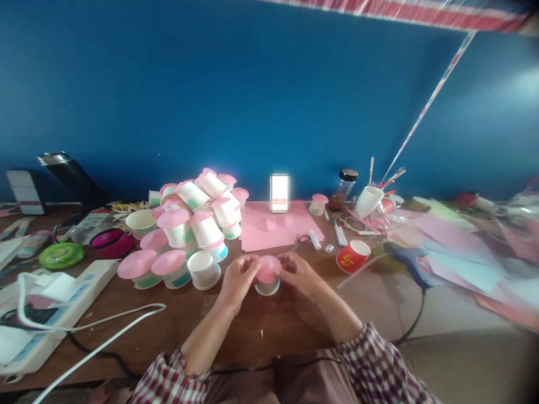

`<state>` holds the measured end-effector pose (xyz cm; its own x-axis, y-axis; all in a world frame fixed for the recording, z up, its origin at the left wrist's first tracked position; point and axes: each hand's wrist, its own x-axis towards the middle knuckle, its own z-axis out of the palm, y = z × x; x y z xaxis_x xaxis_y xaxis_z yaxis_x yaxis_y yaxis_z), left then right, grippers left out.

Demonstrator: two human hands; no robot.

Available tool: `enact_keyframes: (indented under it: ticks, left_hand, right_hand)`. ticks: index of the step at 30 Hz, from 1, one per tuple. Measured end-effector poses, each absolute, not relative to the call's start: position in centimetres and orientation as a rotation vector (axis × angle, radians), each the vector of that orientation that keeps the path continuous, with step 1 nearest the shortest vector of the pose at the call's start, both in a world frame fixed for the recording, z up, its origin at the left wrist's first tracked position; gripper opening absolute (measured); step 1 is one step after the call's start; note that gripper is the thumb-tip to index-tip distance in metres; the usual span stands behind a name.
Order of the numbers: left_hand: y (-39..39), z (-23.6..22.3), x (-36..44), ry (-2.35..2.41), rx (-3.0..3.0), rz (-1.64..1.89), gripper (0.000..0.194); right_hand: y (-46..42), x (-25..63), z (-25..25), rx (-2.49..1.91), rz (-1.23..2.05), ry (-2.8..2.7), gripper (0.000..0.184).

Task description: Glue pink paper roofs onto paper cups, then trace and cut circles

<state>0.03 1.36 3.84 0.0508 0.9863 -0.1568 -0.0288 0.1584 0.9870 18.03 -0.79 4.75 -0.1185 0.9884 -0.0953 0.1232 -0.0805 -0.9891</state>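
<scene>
A pink paper disc [268, 269] lies over an upside-down paper cup [266, 288] on the table in front of me. My left hand [239, 276] pinches the disc's left edge between thumb and fingers. From the right, my right hand [298, 274] grips the opposite edge in the same way. Most of the cup's wall is hidden under the disc. Left of my hands, a bare white cup [204, 270] stands upside down beside a heap of paper cups [207, 229] capped with pink discs. Pink paper sheets [256, 234] with two small pink cones lie beyond my hands.
Right of my hands are scissors [301, 240], markers [339, 233], a red paper cup [353, 256], a glue gun [405, 260] and loose coloured paper [463, 241]. A power strip [80, 314] with white cables occupies the left side. A blue wall [269, 101] closes off the back.
</scene>
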Motion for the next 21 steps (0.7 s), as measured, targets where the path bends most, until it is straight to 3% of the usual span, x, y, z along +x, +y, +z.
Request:
enact_keyframes:
  ticks: [21]
  left_hand:
    - [0.0, 3.4, -0.6, 1.121, 1.020, 1.017, 0.051]
  right_hand:
    - [-0.8, 17.8, 4.6, -1.362, 1.322, -1.321, 0.053]
